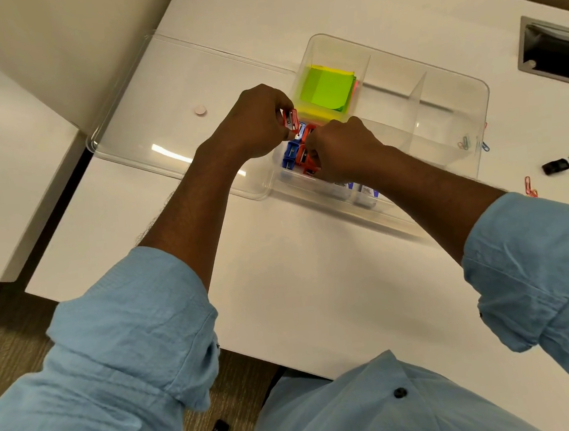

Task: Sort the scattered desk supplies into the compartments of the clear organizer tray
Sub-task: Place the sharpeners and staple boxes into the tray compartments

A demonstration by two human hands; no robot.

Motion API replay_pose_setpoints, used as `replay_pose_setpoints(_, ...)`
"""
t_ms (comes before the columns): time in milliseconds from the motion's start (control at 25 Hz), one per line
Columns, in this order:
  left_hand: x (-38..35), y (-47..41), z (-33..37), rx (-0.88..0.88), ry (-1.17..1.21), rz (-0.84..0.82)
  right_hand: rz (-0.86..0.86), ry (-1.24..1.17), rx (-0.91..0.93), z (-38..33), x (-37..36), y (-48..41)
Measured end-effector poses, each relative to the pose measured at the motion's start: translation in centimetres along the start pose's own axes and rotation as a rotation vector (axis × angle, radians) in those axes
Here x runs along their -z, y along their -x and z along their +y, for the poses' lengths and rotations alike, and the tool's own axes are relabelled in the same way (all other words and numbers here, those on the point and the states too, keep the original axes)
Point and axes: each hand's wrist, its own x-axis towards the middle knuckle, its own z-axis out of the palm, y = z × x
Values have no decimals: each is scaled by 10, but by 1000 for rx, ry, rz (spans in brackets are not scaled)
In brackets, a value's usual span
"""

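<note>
The clear organizer tray (pixel 450 84) lies on the white desk. Green and yellow sticky notes (pixel 329 89) fill its far left compartment. Red and blue pencil sharpeners (pixel 291 155) are packed in the near left compartment. My left hand (pixel 254 121) pinches a red sharpener (pixel 291 120) just above that compartment's left edge. My right hand (pixel 342 148) reaches into the same compartment, fingers closed around a red sharpener (pixel 302 155) among the others. A few paper clips (pixel 464 143) lie in the tray's right compartment.
The tray's clear lid (pixel 163 98) lies flat to the left, with a small pink round piece (pixel 200 110) on it. Loose paper clips (pixel 530 187) and a black binder clip (pixel 554 166) lie on the desk at right. A grey cable opening (pixel 554 50) is at far right.
</note>
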Motion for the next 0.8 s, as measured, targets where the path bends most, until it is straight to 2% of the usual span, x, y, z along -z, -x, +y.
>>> replay_pose_setpoints(320,2,0,0,-5,-12,-6,-70,24,-36,-1,1,-4)
replay_pose_setpoints(520,2,0,0,-3,-7,-12,-134,-82,-109,2,6,-3)
replay_pose_setpoints(800,0,0,3,-11,-6,-26,-78,-83,-117,0,2,1)
